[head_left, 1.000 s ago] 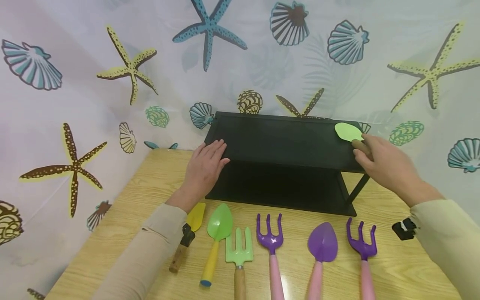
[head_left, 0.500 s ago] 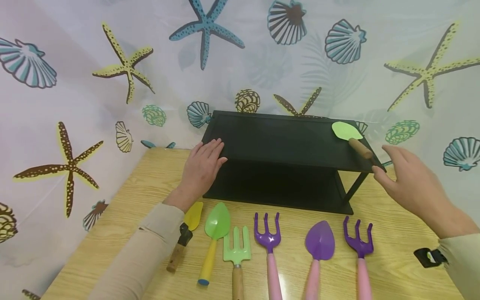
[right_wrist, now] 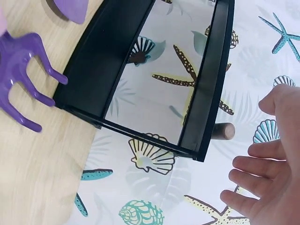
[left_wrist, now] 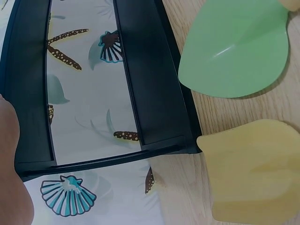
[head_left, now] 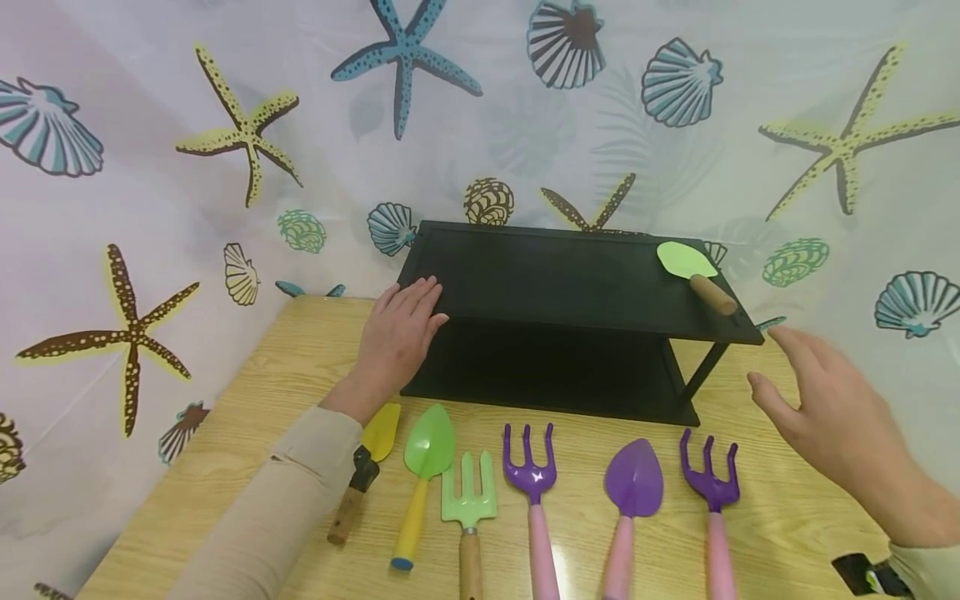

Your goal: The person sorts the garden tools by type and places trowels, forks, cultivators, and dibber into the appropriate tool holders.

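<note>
A black two-tier shelf [head_left: 540,279] stands at the back of the wooden table. My left hand [head_left: 397,333] rests on the left end of its top board, fingers straight. At the top board's right end lies a small trowel [head_left: 686,260] with a light green blade and a wooden handle pointing toward the front right. Off that same end my right hand [head_left: 843,412] hangs apart from shelf and trowel, its thumb and fingers spread with nothing between them. In the right wrist view, the tip of the trowel's wooden handle [right_wrist: 224,131] shows past the top board.
In front of the shelf lie a yellow trowel [head_left: 382,432], a green trowel [head_left: 430,442], a light green fork [head_left: 468,493], a purple fork [head_left: 529,475], a purple trowel [head_left: 634,479] and another purple fork [head_left: 711,483]. A patterned curtain [head_left: 450,150] hangs behind.
My right hand has let go of the small trowel on the top board and drawn back to the right and down. My left hand has stayed on the shelf.
</note>
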`<state>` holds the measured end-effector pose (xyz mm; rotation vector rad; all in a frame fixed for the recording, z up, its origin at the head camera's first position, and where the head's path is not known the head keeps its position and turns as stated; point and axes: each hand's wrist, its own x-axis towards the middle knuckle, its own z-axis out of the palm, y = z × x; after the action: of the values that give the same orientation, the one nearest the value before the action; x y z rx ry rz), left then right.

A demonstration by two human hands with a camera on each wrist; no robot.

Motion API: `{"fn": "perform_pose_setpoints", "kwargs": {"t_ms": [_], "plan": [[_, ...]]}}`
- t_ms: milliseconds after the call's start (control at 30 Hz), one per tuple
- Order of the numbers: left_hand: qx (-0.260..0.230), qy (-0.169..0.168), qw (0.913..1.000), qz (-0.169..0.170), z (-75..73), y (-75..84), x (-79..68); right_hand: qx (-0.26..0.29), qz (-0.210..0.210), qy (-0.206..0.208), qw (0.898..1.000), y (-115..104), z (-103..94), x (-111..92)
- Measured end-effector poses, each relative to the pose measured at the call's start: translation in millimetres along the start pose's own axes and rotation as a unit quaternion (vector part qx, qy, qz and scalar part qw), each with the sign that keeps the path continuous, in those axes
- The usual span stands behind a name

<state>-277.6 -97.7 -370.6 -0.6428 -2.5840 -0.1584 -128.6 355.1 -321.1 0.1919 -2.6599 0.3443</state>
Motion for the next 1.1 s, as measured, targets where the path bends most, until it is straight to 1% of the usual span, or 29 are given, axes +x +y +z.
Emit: {"fn": "perform_pose_setpoints", "kwargs": {"t_ms": [200, 300, 400, 500, 600, 667, 867, 1100], "plan": [[0.002, 0.001, 1.0, 0.0, 0.6, 0.7, 0.5, 0.014, -0.011, 0.01, 1.0, -8, 11.5, -26], [0.0, -0.003, 1.0, -0.002, 0.3, 1.2, 0.4, 0.018, -0.005, 0.006, 1.0, -10, 16.8, -40], [0.0, -0.003, 1.0, -0.002, 0.7, 1.1, 0.1, 0.025, 0.02, -0.015, 0.999, -11, 21.3, -53], [0.002, 0.003, 1.0, 0.001, 1.9, 0.4, -0.3, 0.037, 0.058, -0.051, 0.996, -10, 27.4, -67], [0.002, 0.012, 0.9999, 0.005, 3.2, 0.2, -0.3, 0.043, 0.079, -0.074, 0.993, -8, 35.1, -81], [0.003, 0.013, 0.9999, 0.007, 3.4, 0.4, 0.0, 0.045, 0.085, -0.081, 0.992, -6, 40.7, -90], [0.008, 0.001, 1.0, 0.002, 2.2, 1.2, 0.5, 0.044, 0.094, -0.105, 0.989, -4, 57.5, -114], [0.005, -0.009, 0.9999, -0.002, -0.1, 1.7, 0.5, 0.054, 0.086, -0.111, 0.989, -4, 74.1, -132]]}}
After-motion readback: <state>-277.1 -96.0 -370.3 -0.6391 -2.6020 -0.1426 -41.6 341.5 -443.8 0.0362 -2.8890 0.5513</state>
